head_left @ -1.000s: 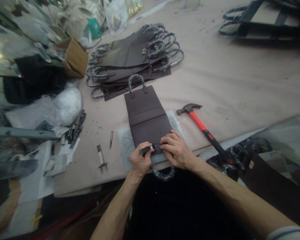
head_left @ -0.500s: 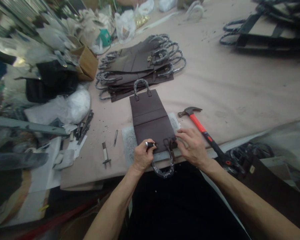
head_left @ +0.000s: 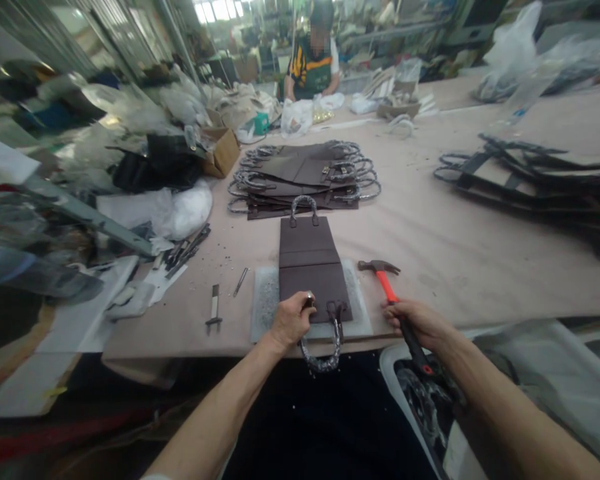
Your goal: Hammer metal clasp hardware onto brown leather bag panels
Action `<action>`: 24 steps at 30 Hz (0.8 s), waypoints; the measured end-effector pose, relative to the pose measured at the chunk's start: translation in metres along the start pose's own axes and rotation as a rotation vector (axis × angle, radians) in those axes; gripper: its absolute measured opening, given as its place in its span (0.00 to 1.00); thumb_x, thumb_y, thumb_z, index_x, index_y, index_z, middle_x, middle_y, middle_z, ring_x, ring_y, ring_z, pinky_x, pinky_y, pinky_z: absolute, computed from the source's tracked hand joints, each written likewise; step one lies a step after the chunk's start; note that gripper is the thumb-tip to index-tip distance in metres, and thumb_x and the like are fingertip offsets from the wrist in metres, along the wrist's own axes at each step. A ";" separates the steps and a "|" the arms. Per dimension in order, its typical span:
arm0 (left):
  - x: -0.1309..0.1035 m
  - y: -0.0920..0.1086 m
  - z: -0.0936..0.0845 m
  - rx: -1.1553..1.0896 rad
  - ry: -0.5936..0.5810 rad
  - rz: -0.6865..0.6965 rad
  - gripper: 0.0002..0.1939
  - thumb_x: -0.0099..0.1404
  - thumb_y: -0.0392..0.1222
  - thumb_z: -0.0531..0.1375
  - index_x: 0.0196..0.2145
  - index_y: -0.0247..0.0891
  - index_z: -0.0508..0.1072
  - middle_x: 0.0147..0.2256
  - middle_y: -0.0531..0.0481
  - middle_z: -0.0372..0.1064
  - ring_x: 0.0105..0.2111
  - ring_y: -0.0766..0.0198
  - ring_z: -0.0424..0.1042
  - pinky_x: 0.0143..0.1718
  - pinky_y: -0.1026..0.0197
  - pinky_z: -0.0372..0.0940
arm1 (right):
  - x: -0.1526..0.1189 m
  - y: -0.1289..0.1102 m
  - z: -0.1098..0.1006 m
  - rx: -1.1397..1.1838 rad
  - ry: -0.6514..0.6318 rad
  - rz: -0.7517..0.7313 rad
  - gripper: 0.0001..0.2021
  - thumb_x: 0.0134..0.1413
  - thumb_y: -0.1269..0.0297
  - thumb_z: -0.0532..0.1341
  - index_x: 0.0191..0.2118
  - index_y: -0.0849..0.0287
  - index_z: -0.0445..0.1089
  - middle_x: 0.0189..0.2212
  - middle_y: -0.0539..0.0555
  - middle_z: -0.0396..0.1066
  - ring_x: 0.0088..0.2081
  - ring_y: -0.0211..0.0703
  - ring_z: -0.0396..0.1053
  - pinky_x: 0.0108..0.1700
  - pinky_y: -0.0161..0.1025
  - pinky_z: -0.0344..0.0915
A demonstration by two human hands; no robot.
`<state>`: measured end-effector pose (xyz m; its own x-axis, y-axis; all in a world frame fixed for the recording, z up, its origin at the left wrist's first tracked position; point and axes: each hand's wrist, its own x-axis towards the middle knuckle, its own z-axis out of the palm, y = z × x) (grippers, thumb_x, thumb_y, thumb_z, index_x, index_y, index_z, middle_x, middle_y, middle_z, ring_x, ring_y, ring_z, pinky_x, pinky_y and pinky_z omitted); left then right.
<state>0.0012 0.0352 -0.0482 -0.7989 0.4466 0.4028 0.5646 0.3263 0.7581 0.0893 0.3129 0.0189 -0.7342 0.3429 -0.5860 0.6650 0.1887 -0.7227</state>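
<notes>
A dark brown bag piece (head_left: 311, 245) lies across a pale slab (head_left: 266, 297) at the table's front edge. Its far handle (head_left: 304, 200) and near handle (head_left: 325, 363) are wrapped in clear plastic, and the near one hangs past the edge. My left hand (head_left: 289, 321) is closed around a short punch-like metal tool (head_left: 309, 299), held over the piece beside the near handle's tab. The tool's lower end is hidden. To the right, my right hand (head_left: 417, 322) wraps round the black-and-red handle of a claw hammer (head_left: 386, 285), whose head points away from me.
Several similar bag pieces (head_left: 300, 167) are stacked behind, and a darker pile (head_left: 520, 180) sits at right. A slim metal rod (head_left: 241, 282) and a fork-ended tool (head_left: 214, 310) lie left of the slab. A white bin (head_left: 393, 373) stands below right. A co-worker (head_left: 313, 63) is across the table.
My right hand has left the bag piece's right edge and closed on the hammer's handle. My left hand keeps the metal tool, now more upright. The view has tilted up, revealing the co-worker.
</notes>
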 end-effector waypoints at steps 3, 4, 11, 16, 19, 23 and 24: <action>0.000 0.001 0.000 0.006 -0.002 -0.013 0.13 0.60 0.24 0.64 0.39 0.39 0.72 0.35 0.52 0.75 0.36 0.61 0.75 0.41 0.62 0.70 | -0.029 -0.021 0.011 0.052 0.006 -0.067 0.08 0.58 0.57 0.52 0.34 0.55 0.56 0.23 0.46 0.54 0.20 0.37 0.53 0.21 0.35 0.54; 0.000 0.001 0.000 0.007 -0.006 -0.017 0.13 0.60 0.24 0.64 0.39 0.38 0.72 0.35 0.52 0.75 0.36 0.61 0.75 0.41 0.62 0.70 | -0.040 -0.027 0.013 0.015 0.048 -0.159 0.11 0.61 0.52 0.51 0.34 0.55 0.57 0.23 0.46 0.55 0.20 0.37 0.54 0.21 0.35 0.53; -0.002 -0.004 0.003 0.027 -0.015 -0.023 0.15 0.59 0.22 0.64 0.39 0.38 0.72 0.36 0.51 0.75 0.37 0.60 0.76 0.41 0.61 0.70 | -0.100 -0.049 0.020 -0.803 0.291 -0.970 0.19 0.71 0.53 0.46 0.30 0.56 0.60 0.18 0.50 0.62 0.18 0.39 0.55 0.25 0.39 0.44; -0.002 -0.004 0.003 0.018 -0.037 -0.028 0.15 0.59 0.22 0.65 0.39 0.38 0.72 0.37 0.51 0.75 0.38 0.60 0.76 0.43 0.61 0.69 | -0.111 -0.060 0.020 -0.883 0.432 -1.133 0.18 0.74 0.56 0.46 0.32 0.56 0.60 0.18 0.47 0.62 0.17 0.38 0.57 0.23 0.37 0.47; -0.002 -0.004 0.002 0.023 -0.037 -0.028 0.15 0.60 0.23 0.65 0.39 0.38 0.72 0.36 0.51 0.75 0.38 0.60 0.75 0.43 0.61 0.69 | -0.114 -0.061 0.021 -0.813 0.510 -1.190 0.18 0.75 0.58 0.45 0.32 0.56 0.61 0.18 0.47 0.62 0.18 0.38 0.58 0.24 0.36 0.50; -0.003 -0.005 0.002 0.055 -0.040 -0.029 0.14 0.59 0.23 0.65 0.38 0.38 0.72 0.35 0.52 0.74 0.36 0.60 0.75 0.40 0.61 0.69 | -0.114 -0.059 0.019 -1.008 0.356 -1.123 0.19 0.74 0.58 0.46 0.29 0.56 0.59 0.16 0.47 0.61 0.15 0.38 0.53 0.21 0.39 0.42; -0.003 -0.005 0.002 0.051 -0.043 -0.021 0.13 0.59 0.24 0.65 0.38 0.38 0.72 0.35 0.51 0.74 0.37 0.60 0.75 0.41 0.61 0.69 | -0.114 -0.059 0.018 -0.975 0.378 -1.111 0.19 0.74 0.57 0.46 0.30 0.56 0.60 0.16 0.47 0.61 0.15 0.38 0.53 0.22 0.38 0.43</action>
<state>0.0011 0.0342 -0.0541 -0.8020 0.4738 0.3637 0.5581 0.3775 0.7389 0.1313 0.2457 0.1219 -0.9305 -0.1983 0.3079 -0.2434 0.9631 -0.1152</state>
